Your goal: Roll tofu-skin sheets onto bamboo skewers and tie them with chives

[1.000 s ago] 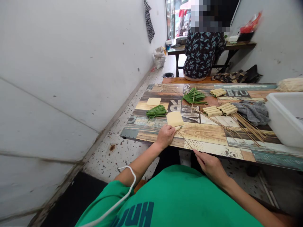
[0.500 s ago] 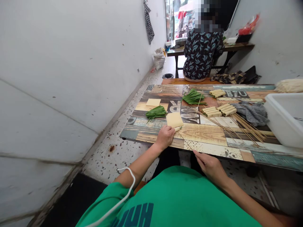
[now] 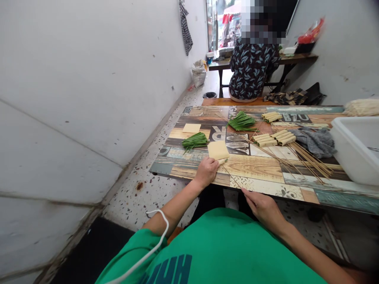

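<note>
My left hand (image 3: 207, 171) is closed round a small rolled tofu sheet (image 3: 222, 161) with green ends at the table's near edge. Between thumb and fingers, my right hand (image 3: 262, 203) pinches the near end of a thin bamboo skewer (image 3: 232, 176). The skewer's other end reaches the roll; whether it has pierced it I cannot tell. Just beyond my left hand lies a stack of square pale-yellow tofu sheets (image 3: 218, 150). A bundle of cut green chives (image 3: 195, 141) sits to its left, with another sheet (image 3: 192, 128) behind.
More chives (image 3: 242, 121) lie farther back. Skewered rolls (image 3: 274, 138) sit right of centre, near loose skewers (image 3: 312, 159), a grey cloth (image 3: 315, 141) and a white plastic tub (image 3: 352, 157). A person in a patterned shirt (image 3: 253, 71) sits beyond the table. A wall (image 3: 89, 79) runs along the left.
Both hands, the roll and the skewer keep practically the same position. A skewer leaning near the far chives has dropped lower.
</note>
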`<act>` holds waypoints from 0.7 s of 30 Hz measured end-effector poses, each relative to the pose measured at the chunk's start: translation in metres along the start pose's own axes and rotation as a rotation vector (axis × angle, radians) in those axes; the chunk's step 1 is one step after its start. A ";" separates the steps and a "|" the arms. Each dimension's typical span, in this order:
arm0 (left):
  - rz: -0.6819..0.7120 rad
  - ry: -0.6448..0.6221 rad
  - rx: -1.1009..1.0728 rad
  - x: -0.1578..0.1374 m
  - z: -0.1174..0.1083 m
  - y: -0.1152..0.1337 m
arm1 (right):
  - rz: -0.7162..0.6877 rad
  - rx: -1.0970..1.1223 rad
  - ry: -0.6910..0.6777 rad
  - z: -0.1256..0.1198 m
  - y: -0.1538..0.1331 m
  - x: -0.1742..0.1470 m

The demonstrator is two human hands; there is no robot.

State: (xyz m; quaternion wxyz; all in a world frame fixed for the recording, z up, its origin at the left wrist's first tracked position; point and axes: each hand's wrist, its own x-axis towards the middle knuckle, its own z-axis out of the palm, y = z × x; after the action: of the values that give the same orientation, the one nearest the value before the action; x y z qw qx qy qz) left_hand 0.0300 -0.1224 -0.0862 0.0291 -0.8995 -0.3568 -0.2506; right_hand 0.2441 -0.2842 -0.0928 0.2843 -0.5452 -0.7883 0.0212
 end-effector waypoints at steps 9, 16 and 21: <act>0.034 0.007 -0.003 0.000 0.002 -0.001 | 0.026 -0.033 -0.130 -0.010 -0.002 0.015; 0.033 -0.005 -0.003 0.001 0.002 -0.001 | -0.010 -0.074 -0.094 -0.003 0.001 0.021; 0.023 -0.006 0.012 0.001 0.002 -0.001 | -0.059 -0.152 0.027 0.004 0.004 0.012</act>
State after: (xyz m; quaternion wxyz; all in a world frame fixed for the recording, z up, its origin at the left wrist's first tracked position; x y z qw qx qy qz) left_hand 0.0308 -0.1210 -0.0873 0.0361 -0.9042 -0.3478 -0.2454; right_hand 0.2429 -0.2712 -0.0922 0.2531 -0.5419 -0.7996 -0.0543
